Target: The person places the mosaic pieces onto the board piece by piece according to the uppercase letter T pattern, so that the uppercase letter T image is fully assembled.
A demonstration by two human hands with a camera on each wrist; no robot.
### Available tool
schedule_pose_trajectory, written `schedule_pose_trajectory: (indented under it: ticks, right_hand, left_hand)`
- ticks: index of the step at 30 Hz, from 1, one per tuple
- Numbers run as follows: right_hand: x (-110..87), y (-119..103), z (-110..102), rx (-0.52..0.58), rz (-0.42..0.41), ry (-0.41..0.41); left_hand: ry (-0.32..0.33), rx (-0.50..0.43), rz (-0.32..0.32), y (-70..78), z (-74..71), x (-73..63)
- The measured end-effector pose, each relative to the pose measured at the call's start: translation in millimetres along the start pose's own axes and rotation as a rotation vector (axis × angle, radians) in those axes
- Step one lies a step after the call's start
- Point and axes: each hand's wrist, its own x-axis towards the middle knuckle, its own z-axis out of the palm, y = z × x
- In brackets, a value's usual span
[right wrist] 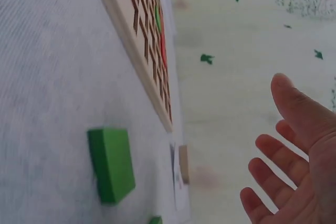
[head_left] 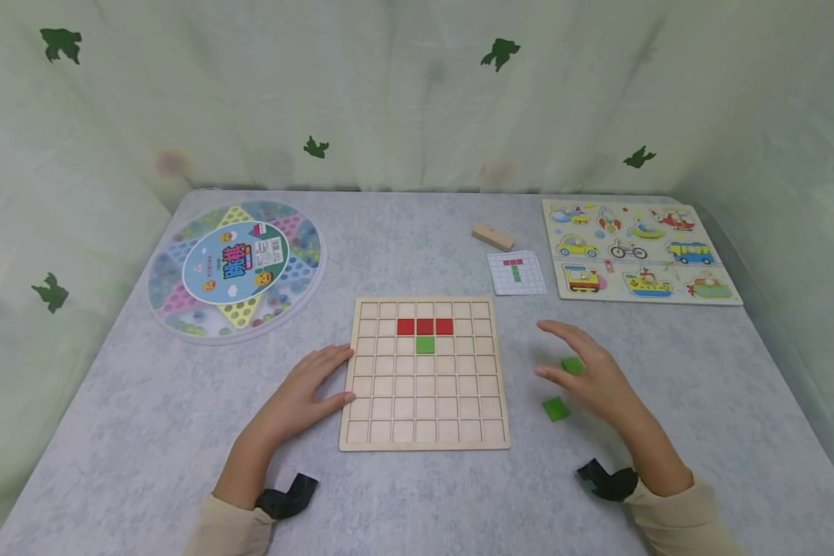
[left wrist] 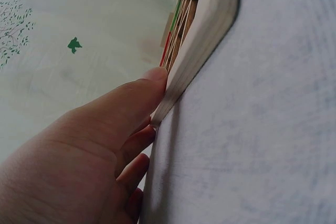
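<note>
A wooden grid board (head_left: 426,386) lies flat in the middle of the table. Three red tiles (head_left: 425,327) fill a row near its far side, with one green tile (head_left: 425,344) below the middle one. My left hand (head_left: 299,401) rests against the board's left edge, thumb and fingertips touching it. To the right of the board, my right hand (head_left: 594,378) hovers with thumb and fingers spread, holding nothing. Two loose green tiles lie near it: one green tile (head_left: 556,408) below the thumb, the other (head_left: 571,365) partly hidden by the hand.
Behind the board sit a pattern card (head_left: 517,273) showing a red and green T and a small wooden block (head_left: 493,236). A vehicle puzzle board (head_left: 639,251) lies at the back right, a round Chinese checkers set (head_left: 236,270) at the back left.
</note>
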Motion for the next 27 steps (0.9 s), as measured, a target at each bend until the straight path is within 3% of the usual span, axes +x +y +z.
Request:
schedule_pose_trajectory:
  ticks: [4, 7, 16, 27]
  right_hand:
    - [-12.2, 16, -10, -0.009, 0.123, -0.003]
    - [-18.9, 27, -13, 0.003, 0.16, -0.006]
    - [-31.3, 55, -9, 0.004, 0.198, -0.055]
    - [-32.9, 60, -8, -0.015, 0.2, -0.093]
  left_hand:
    - [0.002, 0.001, 0.005, -0.8, 0.5, -0.1]
    - [0.003, 0.003, 0.005, -0.8, 0.5, -0.3]
    - [0.003, 0.0, 0.005, 0.3, 0.0, -0.5]
    - [0.004, 0.002, 0.011, -0.5, -0.3, -0.5]
